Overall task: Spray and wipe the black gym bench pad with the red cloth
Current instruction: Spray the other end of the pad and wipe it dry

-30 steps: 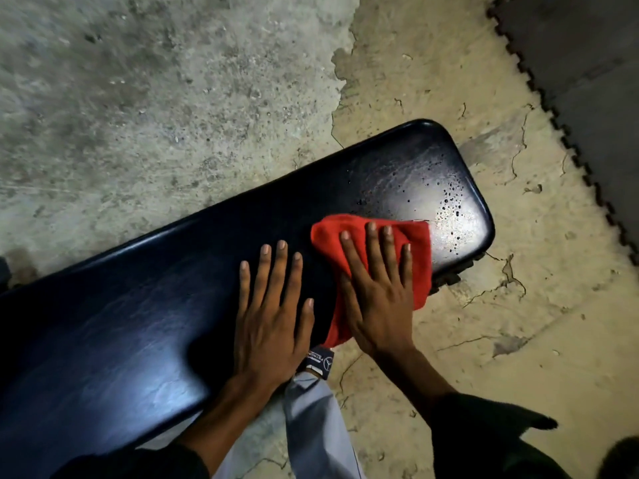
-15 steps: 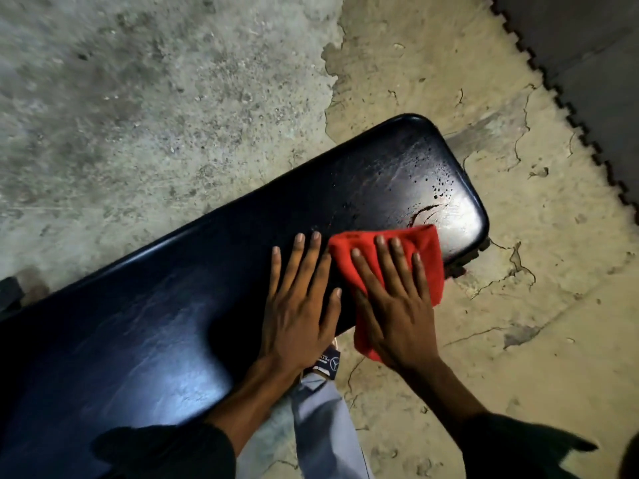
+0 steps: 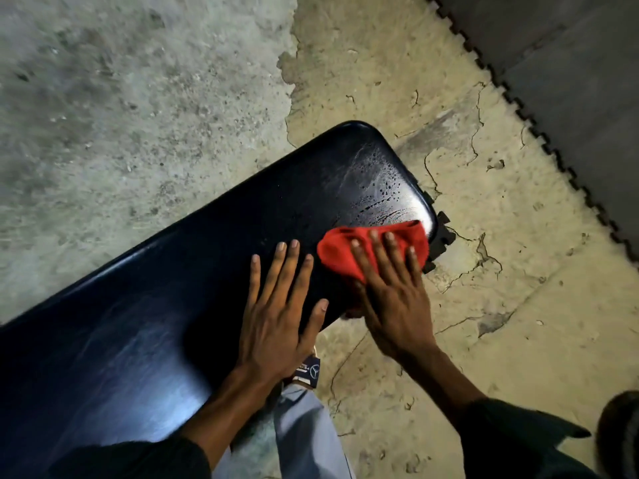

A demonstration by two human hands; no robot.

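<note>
The black gym bench pad [image 3: 193, 271] runs diagonally from the lower left to the upper right. Spray droplets and wet streaks shine on its far right end. The red cloth [image 3: 340, 252] lies bunched on the pad near its right front edge. My right hand [image 3: 390, 292] presses flat on the cloth with straight fingers. My left hand [image 3: 280, 302] rests flat on the bare pad just left of the cloth, fingers spread. No spray bottle is in view.
Rough concrete floor [image 3: 138, 108] surrounds the bench, cracked and patched at the right. Dark interlocking floor mats [image 3: 570, 81] fill the upper right corner. My trouser leg [image 3: 304, 433] and a shoe tag show below the pad's front edge.
My right hand has slid the cloth towards the pad's right end and front edge, bunching it and leaving wet streaks. My left hand has shifted right along the pad with it.
</note>
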